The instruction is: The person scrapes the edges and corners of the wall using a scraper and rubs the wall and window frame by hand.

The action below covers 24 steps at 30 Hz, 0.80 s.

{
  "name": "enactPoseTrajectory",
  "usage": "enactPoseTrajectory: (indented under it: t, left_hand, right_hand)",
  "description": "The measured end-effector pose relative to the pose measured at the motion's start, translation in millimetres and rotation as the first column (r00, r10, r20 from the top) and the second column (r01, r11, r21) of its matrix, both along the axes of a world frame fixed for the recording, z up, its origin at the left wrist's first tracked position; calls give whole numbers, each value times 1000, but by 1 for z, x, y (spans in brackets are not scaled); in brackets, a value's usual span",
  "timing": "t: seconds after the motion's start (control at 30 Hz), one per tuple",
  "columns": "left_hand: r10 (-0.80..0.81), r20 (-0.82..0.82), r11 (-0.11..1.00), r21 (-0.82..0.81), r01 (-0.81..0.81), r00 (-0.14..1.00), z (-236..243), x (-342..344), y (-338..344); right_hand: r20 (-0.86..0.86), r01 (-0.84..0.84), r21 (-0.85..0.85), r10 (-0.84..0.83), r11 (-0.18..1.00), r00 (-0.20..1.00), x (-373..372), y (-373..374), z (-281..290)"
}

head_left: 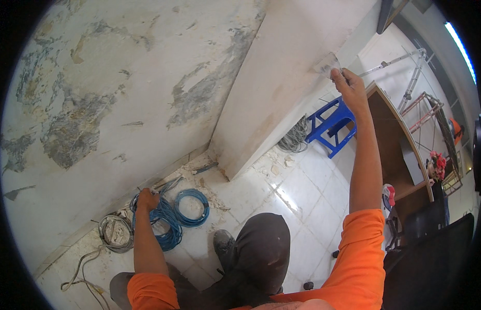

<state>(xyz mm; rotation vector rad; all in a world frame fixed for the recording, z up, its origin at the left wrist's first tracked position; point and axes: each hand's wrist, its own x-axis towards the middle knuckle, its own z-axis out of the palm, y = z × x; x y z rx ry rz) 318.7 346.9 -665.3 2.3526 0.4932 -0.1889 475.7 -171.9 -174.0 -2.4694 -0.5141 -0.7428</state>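
One outstretched right hand (349, 88) is pinching a thin, broad-bladed scraper (326, 64) at the white plastered pillar (281, 77); the left hand (147, 199), its grip indeterminable, is hanging low beside coiled blue cables (173, 227).

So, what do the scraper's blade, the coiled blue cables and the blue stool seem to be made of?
Scraper's blade: thin, flat, pale; metal or plastic, unclear which.
Coiled blue cables: probably smooth plastic sheathing, judging by the supple, evenly coloured loops; cores hidden.
Blue stool: most likely moulded plastic with a slight sheen, given its even colour and large openings.
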Motion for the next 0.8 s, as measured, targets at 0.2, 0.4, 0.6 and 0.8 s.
enactPoseTrajectory:
  t: [0.2,0.4,0.6,0.8]
  left_hand:
    - [16,47,999,41,-18,999,17,0,-17]
    - [-46,149,981,-178,73,988,24,28,-34]
    - [-219,302,719,-593,363,928,139,82,-140]
    - [-431,378,651,-498,573,819,203,91,-167]
  right_hand:
    - [12,188,-31,-188,982,982,-5,-43,-6]
    - [48,124,477,-167,870,985,-46,-47,-43]
    - [255,12,343,-106,939,961,-87,9,-25]
    - [258,148,-338,-60,929,964,-107,48,-21]
